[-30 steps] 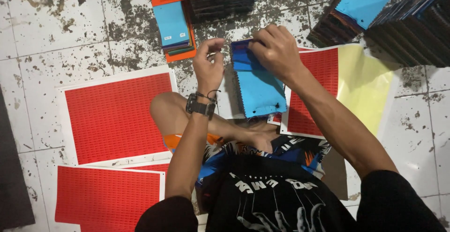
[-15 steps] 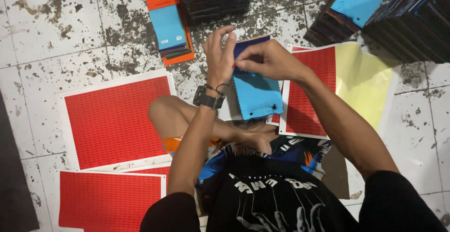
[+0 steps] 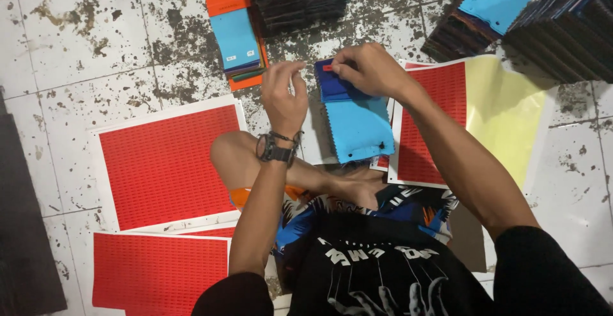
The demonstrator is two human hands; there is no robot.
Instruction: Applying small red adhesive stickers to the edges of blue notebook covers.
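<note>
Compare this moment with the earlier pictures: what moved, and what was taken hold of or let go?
The right hand now presses a small red sticker onto a dark blue swatch at the top of the blue swatch stack; earlier a light blue swatch lay on top there. The left hand has come off the stack and hangs beside it, fingers pinched, holding nothing visible. The red sticker sheets and the floor piles stayed put.

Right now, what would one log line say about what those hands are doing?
right hand: pressing small red sticker onto blue swatch stack | left hand: raised beside stack, empty | red sticker sheets: on floor
</note>
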